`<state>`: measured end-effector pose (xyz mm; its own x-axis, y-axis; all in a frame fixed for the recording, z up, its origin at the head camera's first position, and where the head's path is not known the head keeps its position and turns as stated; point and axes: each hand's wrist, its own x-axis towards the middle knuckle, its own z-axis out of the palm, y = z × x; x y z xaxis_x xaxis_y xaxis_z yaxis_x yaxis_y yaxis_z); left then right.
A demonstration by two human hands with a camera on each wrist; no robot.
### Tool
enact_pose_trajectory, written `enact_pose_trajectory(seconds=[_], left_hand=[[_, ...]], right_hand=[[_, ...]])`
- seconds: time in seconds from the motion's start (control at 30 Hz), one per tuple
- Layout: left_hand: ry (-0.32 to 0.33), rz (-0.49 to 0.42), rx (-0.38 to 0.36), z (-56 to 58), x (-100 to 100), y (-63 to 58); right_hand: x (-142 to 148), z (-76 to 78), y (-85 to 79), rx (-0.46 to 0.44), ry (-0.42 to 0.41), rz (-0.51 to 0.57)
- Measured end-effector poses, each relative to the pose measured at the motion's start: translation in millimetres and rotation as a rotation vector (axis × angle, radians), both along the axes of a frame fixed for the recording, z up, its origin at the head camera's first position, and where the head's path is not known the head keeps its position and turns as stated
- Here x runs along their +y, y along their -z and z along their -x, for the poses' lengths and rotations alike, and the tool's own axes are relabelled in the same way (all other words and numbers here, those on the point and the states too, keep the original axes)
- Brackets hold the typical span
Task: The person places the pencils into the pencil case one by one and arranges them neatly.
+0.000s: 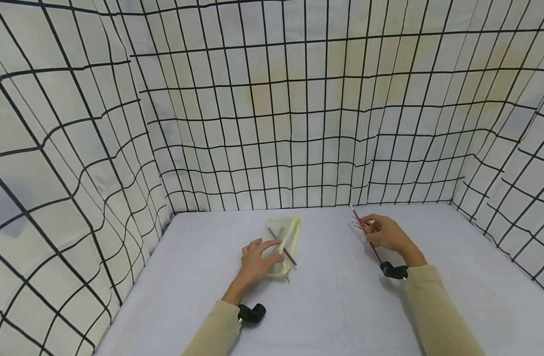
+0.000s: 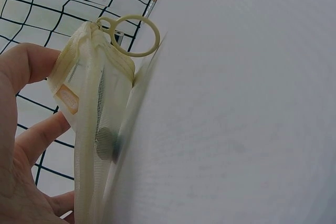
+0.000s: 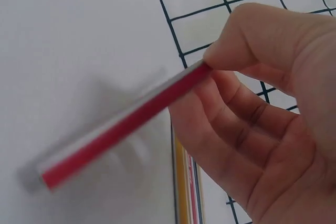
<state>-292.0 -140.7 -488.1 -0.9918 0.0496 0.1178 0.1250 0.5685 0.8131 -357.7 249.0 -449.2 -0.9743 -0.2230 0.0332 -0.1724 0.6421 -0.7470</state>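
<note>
My right hand (image 1: 389,233) pinches a slim red pencil (image 1: 365,235) between thumb and fingers, tilted, its pale pointed tip away from me. Close up in the right wrist view, the pencil (image 3: 126,124) shows a red side and a whitish side; its near end is blurred. Beneath that hand lie several thin pencils or pens (image 3: 187,187), partly hidden. A pale yellow see-through zip pouch (image 1: 293,230) lies left of centre, with dark, slim items (image 1: 290,256) at it. Spread fingers of my left hand (image 1: 257,259) touch the pouch, whose mesh side and ring pull (image 2: 157,38) show in the left wrist view.
White cloth covers the table (image 1: 330,296). White walls with a black wire grid (image 1: 298,109) stand along the back and both sides. A black wrist device (image 1: 251,313) sits on the left wrist and another (image 1: 393,270) on the right.
</note>
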Motion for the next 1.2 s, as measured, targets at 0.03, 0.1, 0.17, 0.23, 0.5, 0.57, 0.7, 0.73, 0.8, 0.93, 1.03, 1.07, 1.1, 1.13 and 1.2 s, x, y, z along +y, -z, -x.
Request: enact_pose_trajectory(seconds=[0.03,0.1,0.17,0.23,0.5,0.57,0.7,0.73,0.8,0.93,1.03,1.07,1.1,1.13,1.2], left_hand=[[0.000,-0.001,0.000,-0.1,0,-0.2],[0.000,0.000,0.001,0.0,0,-0.3],[-0.001,0.001,0.000,-0.2,0,-0.2],[-0.002,0.002,-0.001,-0.4,0,-0.2],[0.002,-0.001,0.009,-0.6,0,-0.2],[0.002,-0.003,0.009,-0.7,0,-0.4],[0.000,-0.002,0.004,-1.1,1,-1.2],[0.000,-0.002,0.004,-1.1,1,-1.5],[0.001,-0.002,0.000,-1.1,0,-1.8],[0.003,-0.005,-0.001,-1.0,0,-1.6],[-0.001,-0.004,-0.011,-0.9,-1,-1.2],[-0.002,-0.004,-0.013,-0.8,-1,-1.1],[-0.003,-0.003,-0.016,-0.7,-1,-1.0],[-0.005,-0.002,-0.020,-0.8,-1,-0.9],[-0.008,-0.002,-0.024,-0.9,-1,-0.9]], right_hand=[[-1,-0.3,-0.1,-0.008,-0.007,0.030],[-4,-0.4,0.0,-0.029,-0.018,0.090],[-8,0.1,0.5,-0.050,-0.017,0.141],[-11,0.7,0.9,-0.071,-0.012,0.180],[-32,2.3,3.9,-0.144,0.027,0.282],[-38,2.7,5.4,-0.165,0.036,0.299],[-50,1.6,7.6,-0.199,0.046,0.332],[-53,0.9,7.8,-0.207,0.053,0.347],[-59,-1.3,7.7,-0.216,0.048,0.364],[-69,-5.7,7.6,-0.240,0.034,0.399],[-77,-7.3,8.8,-0.257,0.015,0.409],[-79,-7.5,9.4,-0.263,0.015,0.417],[-82,-7.7,9.9,-0.270,0.015,0.421],[-85,-7.7,10.6,-0.278,0.011,0.426],[-90,-7.8,12.0,-0.297,0.017,0.437]])
